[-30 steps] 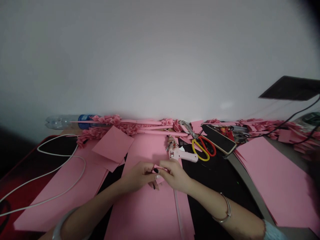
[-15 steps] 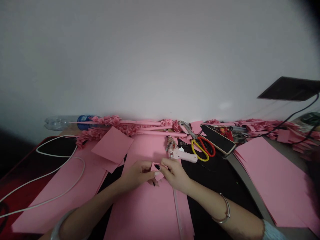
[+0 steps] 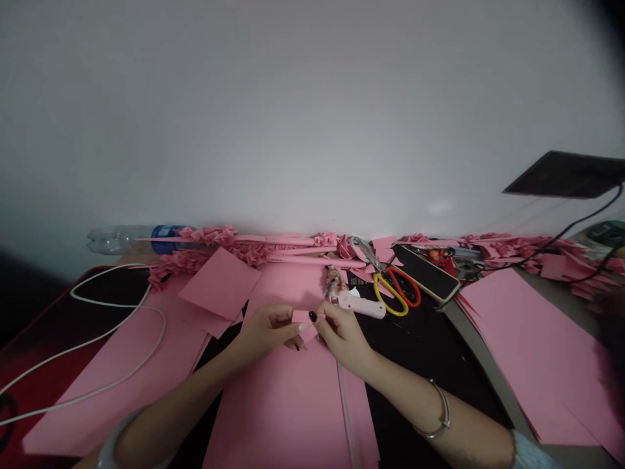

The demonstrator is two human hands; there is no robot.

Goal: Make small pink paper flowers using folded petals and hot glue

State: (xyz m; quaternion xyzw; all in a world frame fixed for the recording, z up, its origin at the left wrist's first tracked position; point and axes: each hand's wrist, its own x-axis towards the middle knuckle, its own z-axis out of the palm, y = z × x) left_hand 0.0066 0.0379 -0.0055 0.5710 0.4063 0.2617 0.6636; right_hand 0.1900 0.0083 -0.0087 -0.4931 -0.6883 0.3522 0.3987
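Note:
A small folded piece of pink paper [image 3: 303,318] is pinched between my two hands, above a long stack of pink sheets [image 3: 273,404]. My left hand [image 3: 266,332] grips its left side, thumb on top and fingers curled beneath. On the right edge, my right hand [image 3: 344,335] holds it with thumb and forefinger. Part of the paper is hidden by the fingers. Just beyond my right hand lies a pale pink glue gun [image 3: 361,304] with a messy tip. A thin pale stick [image 3: 346,417] rests on the stack.
Scissors [image 3: 390,293] with yellow and red handles and a phone [image 3: 430,273] lie at the back right. Folded pink paper flowers on stems [image 3: 293,241] line the wall. A plastic bottle [image 3: 120,240], white cable [image 3: 122,306] and square sheet [image 3: 221,284] are left; more paper [image 3: 541,358] is right.
Both hands have shifted slightly, and the right thumb has moved up along the folded paper. The paper is tilted differently and sits a little higher. Everything else stays in place.

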